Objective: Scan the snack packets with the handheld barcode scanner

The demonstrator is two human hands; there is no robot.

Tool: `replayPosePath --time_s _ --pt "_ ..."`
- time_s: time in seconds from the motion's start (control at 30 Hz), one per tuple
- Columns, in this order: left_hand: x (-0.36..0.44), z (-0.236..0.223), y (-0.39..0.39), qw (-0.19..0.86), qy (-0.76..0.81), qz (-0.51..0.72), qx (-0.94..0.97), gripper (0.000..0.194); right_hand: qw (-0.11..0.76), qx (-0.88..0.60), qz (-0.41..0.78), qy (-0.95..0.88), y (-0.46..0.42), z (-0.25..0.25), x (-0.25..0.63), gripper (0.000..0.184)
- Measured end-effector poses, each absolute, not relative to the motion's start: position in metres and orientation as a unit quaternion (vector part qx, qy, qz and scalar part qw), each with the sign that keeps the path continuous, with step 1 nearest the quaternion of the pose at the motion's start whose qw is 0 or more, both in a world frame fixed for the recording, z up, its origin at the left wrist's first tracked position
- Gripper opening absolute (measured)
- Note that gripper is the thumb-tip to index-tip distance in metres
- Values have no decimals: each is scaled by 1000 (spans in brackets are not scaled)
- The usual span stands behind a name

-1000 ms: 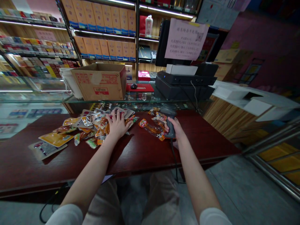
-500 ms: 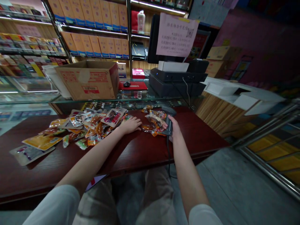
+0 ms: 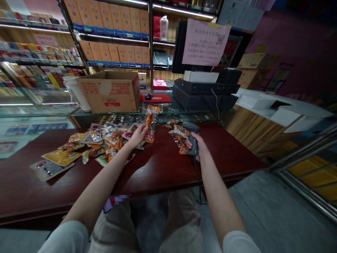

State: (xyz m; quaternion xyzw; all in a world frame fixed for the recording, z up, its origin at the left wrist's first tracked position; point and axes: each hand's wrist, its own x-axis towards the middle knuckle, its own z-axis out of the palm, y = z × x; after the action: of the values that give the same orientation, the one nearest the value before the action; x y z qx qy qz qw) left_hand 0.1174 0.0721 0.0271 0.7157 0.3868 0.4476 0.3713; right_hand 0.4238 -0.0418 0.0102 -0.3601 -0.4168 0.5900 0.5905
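Observation:
My left hand [image 3: 138, 135] is closed on an orange snack packet [image 3: 150, 123] and holds it upright above the dark red table [image 3: 163, 165]. My right hand [image 3: 199, 144] grips a grey barcode scanner [image 3: 192, 135] whose head rests on the table, its cable running down off the front edge. A few snack packets [image 3: 179, 137] lie just left of the scanner. A spread pile of snack packets [image 3: 100, 140] covers the table's left half, beside my left hand.
A cardboard box [image 3: 112, 90] stands on the glass counter [image 3: 39, 109] behind the table. A black cash register [image 3: 206, 93] with a pink paper notice [image 3: 205, 42] sits to the right. Shelves of boxed goods line the back. A metal railing [image 3: 305, 158] runs at right.
My left hand went from lying flat on the pile to the packets near the scanner, then lifted one orange packet upright. My right hand kept hold of the scanner.

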Motion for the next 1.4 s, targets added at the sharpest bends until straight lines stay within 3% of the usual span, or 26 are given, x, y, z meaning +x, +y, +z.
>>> replayPosePath --time_s 0.13,0.3,0.53,1.1,1.27,1.4 --pt "116 10 69 593 268 495 576 35 568 -363 601 -430 -39 15 400 36" --pt "103 9 68 670 233 517 478 42 571 -331 596 -457 -26 28 353 31" --pt "89 12 69 685 232 556 410 36 533 -318 627 -471 -19 25 318 29" --pt "92 10 65 658 292 461 519 40 614 -280 614 -409 -25 22 338 26" --pt "93 13 63 699 280 463 468 27 607 -273 622 -412 -27 23 338 27" --pt "88 18 65 756 226 435 433 36 585 -268 637 -425 -29 24 335 29"
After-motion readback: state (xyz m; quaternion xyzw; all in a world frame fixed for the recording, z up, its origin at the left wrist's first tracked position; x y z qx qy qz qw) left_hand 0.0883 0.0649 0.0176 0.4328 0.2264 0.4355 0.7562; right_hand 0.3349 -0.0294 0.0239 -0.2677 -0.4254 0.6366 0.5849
